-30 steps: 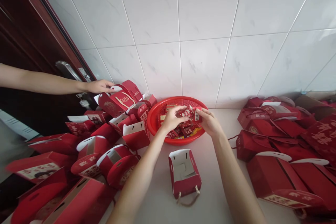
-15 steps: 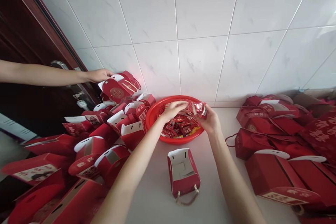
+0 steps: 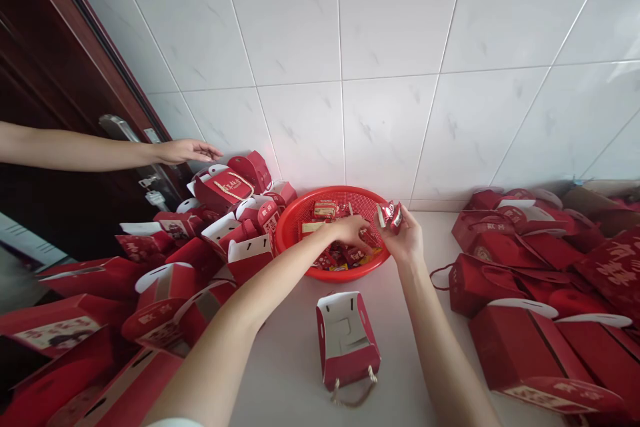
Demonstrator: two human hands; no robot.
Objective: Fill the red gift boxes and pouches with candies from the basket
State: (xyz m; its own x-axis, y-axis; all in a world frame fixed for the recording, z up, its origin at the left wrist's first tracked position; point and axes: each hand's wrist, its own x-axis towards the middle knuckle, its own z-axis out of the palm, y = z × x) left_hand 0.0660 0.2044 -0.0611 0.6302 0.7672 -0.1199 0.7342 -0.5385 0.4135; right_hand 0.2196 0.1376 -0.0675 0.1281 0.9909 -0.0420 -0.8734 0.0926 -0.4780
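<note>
My right hand (image 3: 407,239) is closed on red-and-white wrapped candies (image 3: 390,215) at the right rim of a red plastic basket (image 3: 287,232). Inside that basket, my left hand (image 3: 351,230) reaches down among more wrapped candies (image 3: 326,208). Its fingers are bent and apart over them, with the tips partly hidden. In front of the basket an open red gift box (image 3: 353,363) lies on the white tabletop, its pale inside facing up and its rope handle toward me. I see nothing inside the box.
Many red gift boxes (image 3: 165,287) crowd the left side, and more red boxes (image 3: 520,347) stand on the right. Another person's hand (image 3: 187,151) hovers above the left pile. A tiled wall (image 3: 390,127) rises behind; a dark door (image 3: 55,67) is at left.
My left hand has gone from above the basket down into the candies. My right hand still holds its candies. The other person's hand has let go of a red box on the left pile.
</note>
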